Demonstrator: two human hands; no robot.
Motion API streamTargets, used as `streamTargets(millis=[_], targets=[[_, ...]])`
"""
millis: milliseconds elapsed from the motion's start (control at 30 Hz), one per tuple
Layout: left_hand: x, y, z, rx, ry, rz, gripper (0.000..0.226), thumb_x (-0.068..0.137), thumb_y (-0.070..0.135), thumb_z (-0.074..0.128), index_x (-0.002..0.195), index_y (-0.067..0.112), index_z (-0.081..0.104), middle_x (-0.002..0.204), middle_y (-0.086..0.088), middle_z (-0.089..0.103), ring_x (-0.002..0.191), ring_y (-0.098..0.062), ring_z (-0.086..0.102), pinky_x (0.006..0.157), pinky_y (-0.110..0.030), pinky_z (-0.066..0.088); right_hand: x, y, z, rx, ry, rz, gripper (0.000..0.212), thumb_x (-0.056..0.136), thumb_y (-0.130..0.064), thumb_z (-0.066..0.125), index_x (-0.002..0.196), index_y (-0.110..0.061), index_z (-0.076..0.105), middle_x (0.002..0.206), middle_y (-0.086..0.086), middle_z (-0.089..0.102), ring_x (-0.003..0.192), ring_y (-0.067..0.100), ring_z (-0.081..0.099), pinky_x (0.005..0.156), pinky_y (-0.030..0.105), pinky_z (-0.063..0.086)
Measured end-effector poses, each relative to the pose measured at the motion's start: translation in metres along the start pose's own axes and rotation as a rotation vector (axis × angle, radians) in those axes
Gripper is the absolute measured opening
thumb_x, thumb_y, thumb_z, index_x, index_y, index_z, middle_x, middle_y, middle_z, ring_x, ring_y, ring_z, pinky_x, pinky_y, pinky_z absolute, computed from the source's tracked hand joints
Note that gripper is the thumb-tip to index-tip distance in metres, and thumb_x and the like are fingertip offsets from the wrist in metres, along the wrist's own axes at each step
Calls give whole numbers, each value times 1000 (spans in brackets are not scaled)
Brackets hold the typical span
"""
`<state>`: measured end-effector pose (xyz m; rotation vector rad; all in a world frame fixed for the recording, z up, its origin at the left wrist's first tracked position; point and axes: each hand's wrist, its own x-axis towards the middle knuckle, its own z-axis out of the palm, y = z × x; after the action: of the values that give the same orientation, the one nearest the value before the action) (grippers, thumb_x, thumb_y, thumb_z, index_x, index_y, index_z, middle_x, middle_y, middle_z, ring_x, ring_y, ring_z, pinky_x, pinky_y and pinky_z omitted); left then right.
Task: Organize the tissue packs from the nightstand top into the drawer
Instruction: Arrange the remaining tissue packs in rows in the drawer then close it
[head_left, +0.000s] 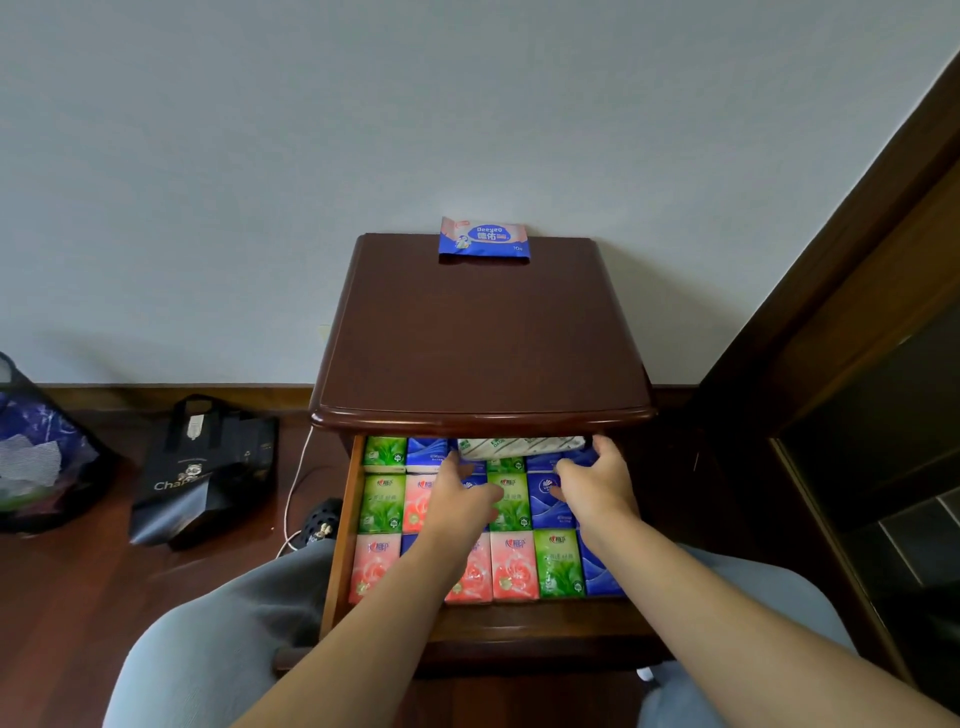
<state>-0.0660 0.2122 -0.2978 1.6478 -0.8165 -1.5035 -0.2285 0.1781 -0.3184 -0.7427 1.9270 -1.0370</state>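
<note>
At the back of the open wooden drawer (343, 519), just under the front lip of the dark wooden nightstand (483, 338), a white, green-printed soft tissue pack (519, 447) is held crosswise — its long axis running left to right, parallel to the drawer front. It is caught between both hands: the left hand (457, 499) is set at its left end and the right hand (597, 478) at its right end, the right fingers (602, 446) curled round that end. The left fingers are seen only from behind, so how they close on the pack cannot be told for certain, though they appear to touch its end. The pack rides above the rear row of small upright tissue packs (511, 566) in green, pink and blue, which already fill the drawer in three rows. Its seat, then, is judged to lie straight down and slightly back from the fingers — a short lowering with the long axis kept level and crosswise.

One task item is left on the nightstand top: a flat blue-and-pink wipes packet (484, 241), lying at the rear edge against the white wall, well apart from both hands and roughly centred between them. Neither hand is clearly nearer; a forward reach over the top by either one is judged enough.
</note>
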Motion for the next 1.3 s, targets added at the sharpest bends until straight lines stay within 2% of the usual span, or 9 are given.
streamTargets(millis=[200, 433, 567, 700, 800, 867, 933, 1067, 1300], targets=[[3, 1, 3, 5, -2, -2, 79, 95, 3, 65, 160, 27, 28, 134, 12, 47, 100, -12, 61, 84, -34, 60, -4, 2, 2, 67, -18, 43, 59, 96, -5, 67, 148, -28, 51, 126, -11, 55, 97, 16, 72, 49, 19, 56], [-2, 1, -6, 61, -15, -24, 70, 97, 11, 64, 157, 22, 31, 136, 2, 55, 98, -12, 61, 71, -30, 55, -24, -1, -15, 3, 11, 7, 38, 95, -22, 71, 130, -30, 58, 126, -8, 63, 99, 15, 71, 65, 33, 64], [-13, 11, -15, 294, 15, 176, 17, 96, 37, 64, 108, 24, 65, 95, 0, 70, 79, -9, 65, 71, -31, 55, -41, -7, -32, -180, -73, -217, 23, 87, -49, 66, 78, -28, 63, 77, -5, 75, 73, 15, 75, 70, 50, 65], [-12, 43, -16, 503, 185, 589, 27, 97, 44, 58, 76, 28, 57, 73, 7, 60, 66, -6, 55, 61, -29, 48, -40, -40, -28, -296, -123, -636, 33, 98, -51, 55, 73, -31, 57, 82, -10, 65, 81, 12, 66, 70, 42, 59], [3, 69, -20, 705, 360, 830, 9, 100, 34, 55, 93, 31, 60, 99, 16, 61, 92, -5, 54, 84, -33, 49, -28, -67, -10, -376, -92, -849, 8, 98, -41, 55, 99, -39, 63, 110, -21, 59, 109, 1, 55, 88, 28, 52], [24, 74, -28, 889, 335, 734, 32, 104, 34, 48, 135, 27, 55, 140, 7, 56, 131, -14, 49, 112, -40, 39, -13, -76, 4, -463, -177, -846, 27, 101, -34, 57, 128, -30, 61, 141, -10, 52, 131, 9, 46, 110, 30, 42], [47, 74, -37, 1139, 258, 537, 60, 108, 45, 33, 162, 22, 22, 171, -3, 19, 159, -22, 14, 128, -45, 13, 2, -87, 19, -590, -247, -786, 47, 104, -36, 55, 149, -25, 49, 162, -2, 34, 148, 18, 31, 121, 32, 27], [85, 79, -46, 1350, 243, 473, 70, 103, 58, 8, 164, 28, -10, 173, -6, -12, 159, -23, -13, 128, -53, -3, 40, -112, 54, -845, -226, -788, 65, 106, -44, 44, 164, -29, 21, 174, 0, 10, 160, 21, 10, 131, 44, 6], [139, 105, -43, 1347, 318, 555, 70, 102, 59, 9, 165, 29, 1, 174, 0, -1, 160, -18, -8, 126, -59, -3, 124, -161, 119, -819, -78, -917, 81, 102, -55, 47, 166, -17, 14, 174, 7, 11, 160, 27, 13, 130, 47, 16]])
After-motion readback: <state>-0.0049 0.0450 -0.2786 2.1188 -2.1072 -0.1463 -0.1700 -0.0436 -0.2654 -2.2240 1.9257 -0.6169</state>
